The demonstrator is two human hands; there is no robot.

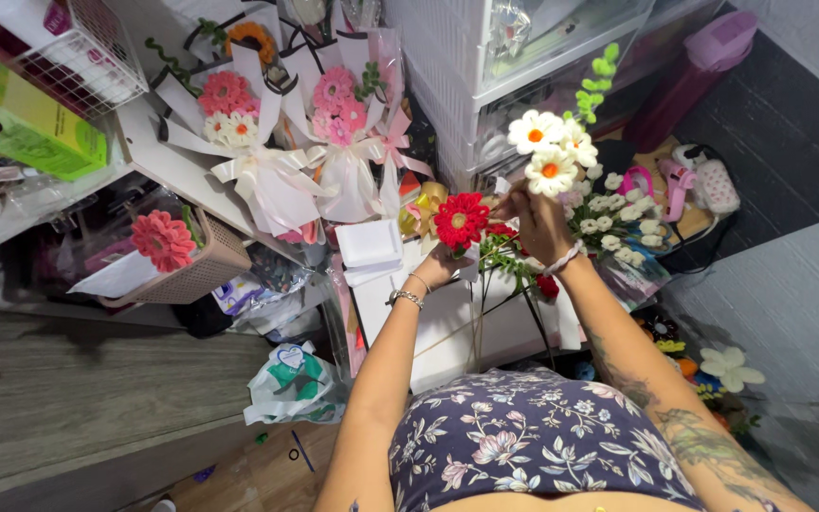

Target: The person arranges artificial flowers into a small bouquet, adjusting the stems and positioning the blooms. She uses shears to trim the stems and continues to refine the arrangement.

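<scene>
Left hand [440, 265], chain bracelet at the wrist, fingers clenched around the stem just below a red crocheted flower [460, 221], head facing up. Right hand [537, 220], pale cord bracelet at the wrist, fingers pinched on the stems under a cluster of white daisies [550, 152] with orange centres, raised a little higher and to the right. Red bloom and daisies close together but not touching, both above a white box [457, 322] with loose green stems [509, 265] lying across it.

For clean joining, probably best: stems gripped low and aligned side by side, heads kept at staggered heights, petals left unsqueezed.

Surroundings: two wrapped bouquets [282, 142] in pink and white with ribbon bows at upper left; a woven basket [203, 270] holding a coral flower; a white notepad [370, 248] just left of the hands; a bunch of small white blossoms [618, 223] to the right; clear plastic drawers [523, 66] behind; a green-printed plastic bag [291, 384] on the floor. Likely snags: the loose stems underneath and the small blossoms close by the right wrist.
</scene>
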